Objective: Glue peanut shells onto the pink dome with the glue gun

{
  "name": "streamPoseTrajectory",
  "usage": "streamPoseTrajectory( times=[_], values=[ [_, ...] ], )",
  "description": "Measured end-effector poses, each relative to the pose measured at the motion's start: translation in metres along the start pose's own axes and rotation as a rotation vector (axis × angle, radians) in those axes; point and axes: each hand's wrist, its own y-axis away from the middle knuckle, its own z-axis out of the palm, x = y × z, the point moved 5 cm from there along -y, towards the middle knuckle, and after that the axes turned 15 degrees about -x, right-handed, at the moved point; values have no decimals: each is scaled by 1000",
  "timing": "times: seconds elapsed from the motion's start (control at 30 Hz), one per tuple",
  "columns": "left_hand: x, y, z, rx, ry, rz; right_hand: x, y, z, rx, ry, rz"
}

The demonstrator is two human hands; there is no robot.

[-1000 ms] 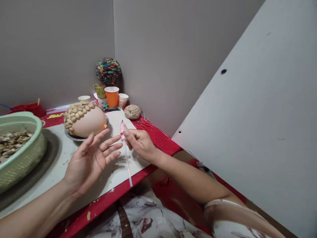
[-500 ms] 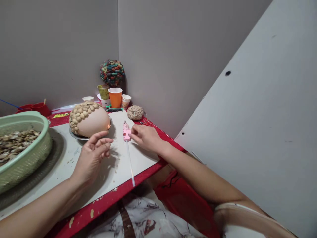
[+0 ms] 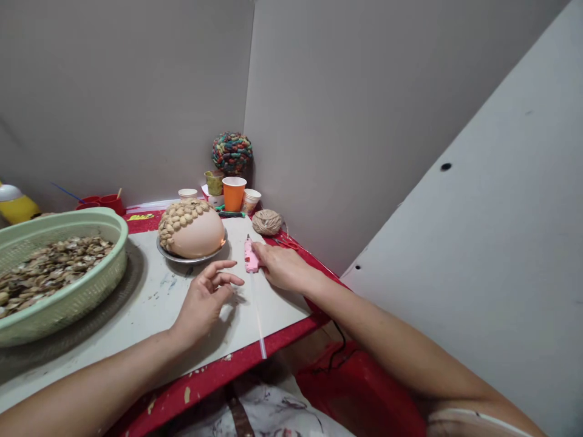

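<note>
A pink glue gun (image 3: 250, 258) lies on the white tabletop (image 3: 150, 303), and its clear glue stick (image 3: 259, 321) reaches past the red front edge. My right hand (image 3: 281, 268) lies flat on the table just right of the gun, fingertips touching its body, not wrapped round it. My left hand (image 3: 206, 298) hovers low over the table left of the glue stick, fingers apart and loosely bent, holding nothing. Behind both hands a peach dome partly covered with nut shells (image 3: 194, 227) sits on a metal plate (image 3: 191, 258).
A green basket (image 3: 95, 276) of shells (image 3: 45, 270) stands at the left. At the back corner are an orange cup (image 3: 234, 194), small paper cups, a many-coloured ball (image 3: 232, 153), a twine ball (image 3: 267, 222) and red scissors (image 3: 286, 243). A grey slanted panel closes off the right.
My right hand lowered the glue gun onto the table and now rests beside it. My left hand dropped from raised with fingers spread to low over the table. The view shifted left.
</note>
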Motion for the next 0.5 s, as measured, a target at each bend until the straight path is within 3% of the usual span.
streamPoseTrajectory(
  times=[0.2, 0.27, 0.37, 0.4, 0.43, 0.5],
  values=[
    [5, -4, -7, 62, 64, 14, 11, 19, -2, 130, -96, 55],
    [10, -5, -8, 64, 155, 42, 18, 32, -12, 339, -273, 49],
    [21, -5, -7, 77, 245, 95, 24, 61, -27, 796, -844, -80],
    [24, -4, -6, 78, 253, 107, 22, 67, -27, 855, -1041, -129],
    [27, -3, -5, 77, 254, 116, 18, 71, -25, 853, -1202, -149],
    [30, 0, -2, 63, 249, 126, -1, 70, -19, 661, -1364, -174]
  ],
)
